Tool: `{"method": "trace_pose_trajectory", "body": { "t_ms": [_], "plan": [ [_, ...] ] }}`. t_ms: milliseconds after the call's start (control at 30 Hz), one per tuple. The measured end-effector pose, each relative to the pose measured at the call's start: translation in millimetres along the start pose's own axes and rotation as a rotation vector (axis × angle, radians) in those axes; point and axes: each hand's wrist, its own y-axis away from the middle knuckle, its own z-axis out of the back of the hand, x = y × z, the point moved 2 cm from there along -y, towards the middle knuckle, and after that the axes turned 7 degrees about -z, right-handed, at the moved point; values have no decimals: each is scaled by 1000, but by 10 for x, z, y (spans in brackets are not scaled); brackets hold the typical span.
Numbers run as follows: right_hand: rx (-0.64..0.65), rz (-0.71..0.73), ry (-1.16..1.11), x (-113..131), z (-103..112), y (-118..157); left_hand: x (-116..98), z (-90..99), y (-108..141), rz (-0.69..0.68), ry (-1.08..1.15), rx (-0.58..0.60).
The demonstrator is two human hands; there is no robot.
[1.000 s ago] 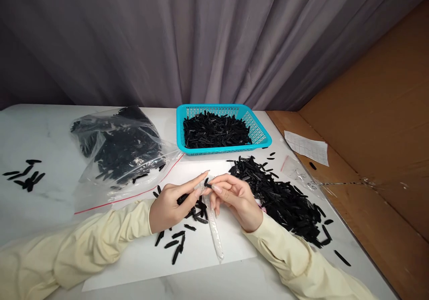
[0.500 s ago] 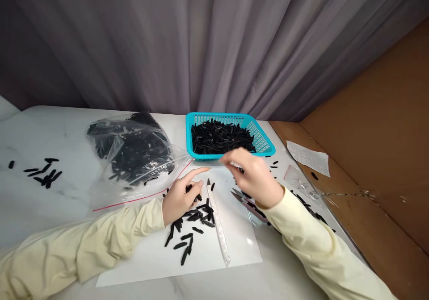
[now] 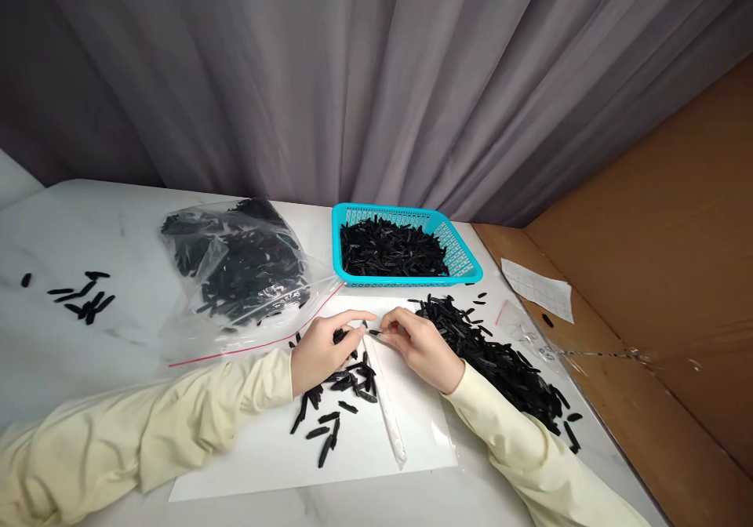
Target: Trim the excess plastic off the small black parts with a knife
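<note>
Black slivers (image 3: 340,337) are bunched in the curled fingers of my left hand (image 3: 321,350), its index finger stretched out over them. My right hand (image 3: 420,347) pinches one short black sliver (image 3: 374,332), close to the left fingertips. Under the gap between my hands lies a slim knife with a white wrapped handle (image 3: 388,413), its dark tip partly covered. More loose slivers (image 3: 356,382) are scattered on a white sheet (image 3: 247,460) below my left hand.
A turquoise basket (image 3: 405,281) of black slivers stands at the back. Left of it lies a clear zip bag (image 3: 235,268) filled with similar pieces. A large pile (image 3: 500,366) spreads beside my right forearm. A paper slip (image 3: 538,285) rests by the cardboard wall (image 3: 659,260).
My right hand has come down from the basket's front edge to my left fingertips. The pile on the right is uncovered, and the pink-handled tool by my right wrist is out of sight.
</note>
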Motion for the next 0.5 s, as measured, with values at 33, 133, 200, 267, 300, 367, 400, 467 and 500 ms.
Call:
{"method": "trace_pose_trajectory", "body": {
  "t_ms": [33,133,200,267,300,367,400,467,500],
  "plan": [
    [12,-56,-103,11,-10,38,1,-4,0,-7,-22,6],
    [65,-218,-495,39,-56,137,-2,-24,8,-59,-85,31],
    [60,-285,-690,45,-80,174,-10,-36,18,-122,-119,33],
    [25,-311,-801,35,-93,187,-17,-43,30,-181,-148,27],
    [9,-314,-848,25,-99,188,-20,-45,34,-205,-161,25],
    [-11,-314,-936,-3,-114,185,-26,-45,41,-244,-186,23],
    [-14,-315,-974,-19,-124,184,-29,-43,43,-261,-198,22],
    [-14,-317,-1034,-47,-143,185,-33,-39,44,-285,-219,16],
    [-12,-316,-1055,-57,-151,188,-33,-37,44,-290,-226,10]
  ]
}}
